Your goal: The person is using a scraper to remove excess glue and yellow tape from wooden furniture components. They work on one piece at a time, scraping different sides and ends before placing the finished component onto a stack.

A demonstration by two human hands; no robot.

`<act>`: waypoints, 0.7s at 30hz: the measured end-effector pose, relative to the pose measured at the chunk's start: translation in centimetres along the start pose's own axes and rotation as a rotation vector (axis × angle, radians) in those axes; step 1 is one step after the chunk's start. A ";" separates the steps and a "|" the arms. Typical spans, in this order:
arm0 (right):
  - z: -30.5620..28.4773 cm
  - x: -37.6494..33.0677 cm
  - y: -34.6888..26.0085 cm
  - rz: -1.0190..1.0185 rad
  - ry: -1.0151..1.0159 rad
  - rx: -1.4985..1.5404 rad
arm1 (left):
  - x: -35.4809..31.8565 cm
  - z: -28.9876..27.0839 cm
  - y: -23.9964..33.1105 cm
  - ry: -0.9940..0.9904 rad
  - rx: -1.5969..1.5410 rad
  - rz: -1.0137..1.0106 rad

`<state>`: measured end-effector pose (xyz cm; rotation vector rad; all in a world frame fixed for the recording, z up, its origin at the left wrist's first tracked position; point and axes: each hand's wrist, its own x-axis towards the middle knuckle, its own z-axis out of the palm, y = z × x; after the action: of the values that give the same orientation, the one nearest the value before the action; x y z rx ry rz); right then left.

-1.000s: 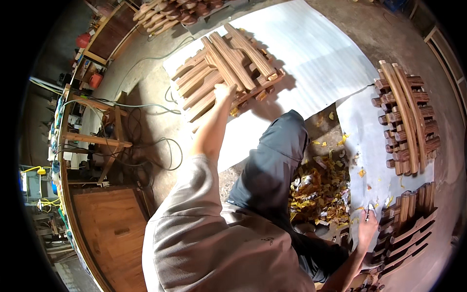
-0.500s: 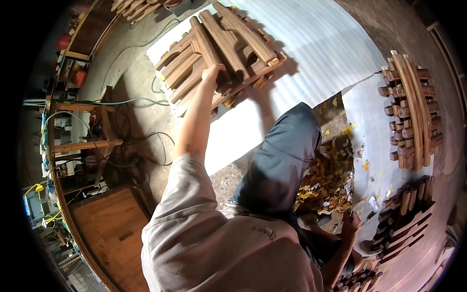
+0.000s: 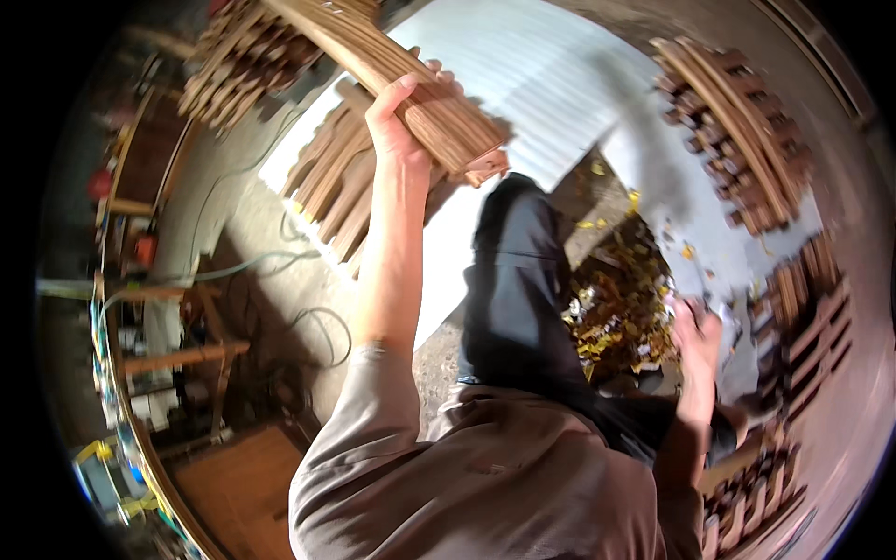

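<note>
My left hand (image 3: pixel 401 126) is wrapped round a shaped brown wooden piece (image 3: pixel 457 121) with striped grain and a pale end. It is lifted toward me, and its far end leaves the top of the view. Below it, more brown wooden pieces (image 3: pixel 331 163) lie side by side on a white sheet (image 3: pixel 551 65). My right hand (image 3: pixel 695 336) hovers low on the right, beside a heap of yellow and brown scraps (image 3: pixel 616 289). Its fingers look curled, but motion blur hides what they hold.
Stacked wooden pieces (image 3: pixel 737 140) stand on the right, with dark slatted ones (image 3: pixel 821 327) nearer me. Another pile (image 3: pixel 247 70) sits at the far left. A wooden bench frame (image 3: pixel 177 359) and loose hoses (image 3: pixel 322 327) are on my left.
My left hand has raised a wooden piece off the stack, up toward me. My right hand has moved up and forward near the scraps. The whole view has turned.
</note>
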<state>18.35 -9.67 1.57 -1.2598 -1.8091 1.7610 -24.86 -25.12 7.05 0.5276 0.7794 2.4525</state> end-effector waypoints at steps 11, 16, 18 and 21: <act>5.1 1.9 -5.1 -0.378 0.303 0.255 | -3.0 12.6 -19.6 -0.140 -0.444 -0.598; 3.7 1.4 -2.8 -0.498 0.392 -0.064 | -4.8 12.2 -22.2 -0.133 -0.415 -0.755; 3.2 1.4 -3.0 -0.552 0.375 -0.227 | -5.2 11.5 -22.8 -0.081 -0.403 -0.786; 2.3 1.7 -3.3 -0.635 0.332 -0.304 | -5.0 10.6 -23.9 -0.030 -0.575 -0.901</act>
<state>14.47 -9.38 3.54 -0.8581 -2.0156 0.9097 -7.30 -6.64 -0.62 -0.0294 0.1795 1.6798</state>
